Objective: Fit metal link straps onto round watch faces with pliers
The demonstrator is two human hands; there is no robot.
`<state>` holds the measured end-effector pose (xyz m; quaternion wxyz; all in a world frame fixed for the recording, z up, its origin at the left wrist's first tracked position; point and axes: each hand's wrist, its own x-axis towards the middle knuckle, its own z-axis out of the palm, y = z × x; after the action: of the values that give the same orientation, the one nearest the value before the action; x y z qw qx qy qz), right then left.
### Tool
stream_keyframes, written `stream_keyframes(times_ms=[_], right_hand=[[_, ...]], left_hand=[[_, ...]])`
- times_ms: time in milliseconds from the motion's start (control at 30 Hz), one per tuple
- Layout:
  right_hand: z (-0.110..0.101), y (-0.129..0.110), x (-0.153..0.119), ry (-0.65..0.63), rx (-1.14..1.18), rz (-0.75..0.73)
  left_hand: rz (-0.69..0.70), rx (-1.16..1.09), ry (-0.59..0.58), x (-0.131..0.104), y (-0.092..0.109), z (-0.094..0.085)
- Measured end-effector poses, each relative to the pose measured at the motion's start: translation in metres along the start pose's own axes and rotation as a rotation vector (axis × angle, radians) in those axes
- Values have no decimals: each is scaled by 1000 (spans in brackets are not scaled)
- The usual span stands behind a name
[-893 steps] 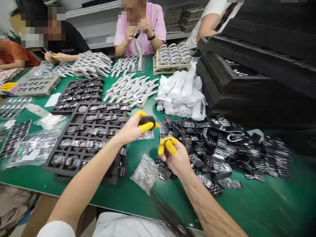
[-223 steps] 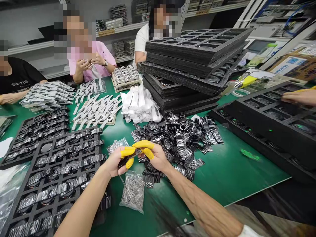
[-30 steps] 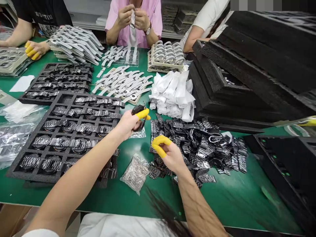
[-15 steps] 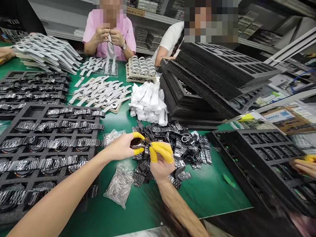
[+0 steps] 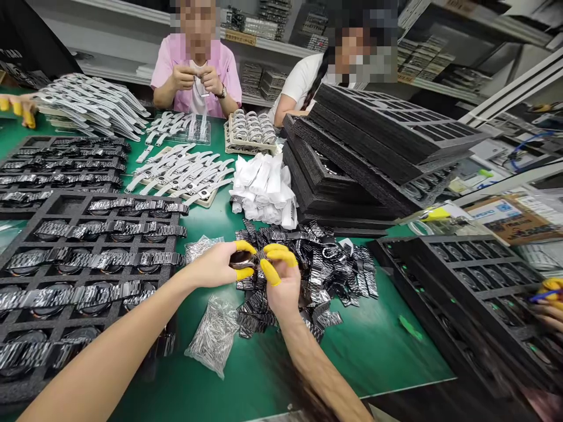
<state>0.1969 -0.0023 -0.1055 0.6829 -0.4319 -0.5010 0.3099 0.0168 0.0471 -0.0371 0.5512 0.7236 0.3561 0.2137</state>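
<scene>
My left hand [image 5: 217,264], with yellow finger cots on thumb and finger, grips a dark round watch case [image 5: 241,259] by its edges. My right hand [image 5: 284,287], also in yellow cots, is closed at the case's right edge. Something small and dark shows between its fingertips, but I cannot make out what it is. Beneath and beside both hands lies a heap of black metal watch bands [image 5: 325,266]. A clear bag of thin metal pins [image 5: 213,337] rests below my left hand, and a second bag of pins [image 5: 200,247] is partly behind it.
Foam trays of black watches [image 5: 97,258] fill the left. White straps [image 5: 180,173] and white wrapped pieces [image 5: 264,187] lie farther back. Stacked black foam trays [image 5: 352,146] stand at right. Across the table sit two people; another person's hand [image 5: 552,299] is at the right tray [image 5: 484,246].
My right fingers have moved slightly up and left, closer against the watch case. My left hand keeps its hold on the case. At far left, another person's hand has come farther into view.
</scene>
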Motion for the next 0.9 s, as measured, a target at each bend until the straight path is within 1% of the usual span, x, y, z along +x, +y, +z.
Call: stream_keyframes(times_ms=[33, 67, 100, 133, 200, 267, 300, 333, 400, 433, 467, 500, 533, 567, 600, 633, 733, 800, 900], right_hand=[[1, 0, 1, -46, 106, 134], [1, -1, 2, -97, 183, 238], [1, -1, 3, -150, 228, 302], [0, -1, 4, -199, 247, 328], [-1, 0, 5, -253, 249, 304], [-2, 2, 7, -234, 251, 274], [-1, 2, 7, -200, 264, 275], [-1, 2, 7, -158, 289, 288], [2, 0, 7, -94, 366, 341], [4, -2, 6, -86, 403, 372], [6, -4, 4, -99, 428, 400], [8, -7, 3, -132, 439, 425], [10, -10, 0, -177, 437, 448], [11, -12, -2, -229, 427, 473], [13, -13, -5, -276, 416, 499], [14, -14, -7, -309, 409, 528], [15, -14, -11, -327, 419, 608], [15, -13, -12, -308, 425, 634], [15, -14, -11, -284, 417, 628]], left_hand=[[6, -2, -19, -1, 1, -1], [12, -14, -38, -1, 2, -3], [18, -39, -57, -2, 3, -4], [21, -73, -76, -3, 3, -5], [6, -153, -125, -3, 3, -7], [-31, -210, -157, -2, 2, -6], [-60, -224, -138, -1, 2, -5], [-94, -232, -85, 1, 0, -3], [-134, -226, 101, 3, -2, 0], [-119, -201, 197, 5, -4, 1], [-70, -152, 270, 5, -6, 2], [8, -78, 307, 5, -8, 3], [97, 20, 306, 5, -9, 3], [176, 134, 280, 4, -10, 3], [231, 255, 245, 3, -11, 3], [257, 370, 208, 2, -11, 3], [236, 603, 120, 1, -8, 4], [220, 668, 89, 1, -6, 6], [217, 696, 77, 2, -4, 6]])
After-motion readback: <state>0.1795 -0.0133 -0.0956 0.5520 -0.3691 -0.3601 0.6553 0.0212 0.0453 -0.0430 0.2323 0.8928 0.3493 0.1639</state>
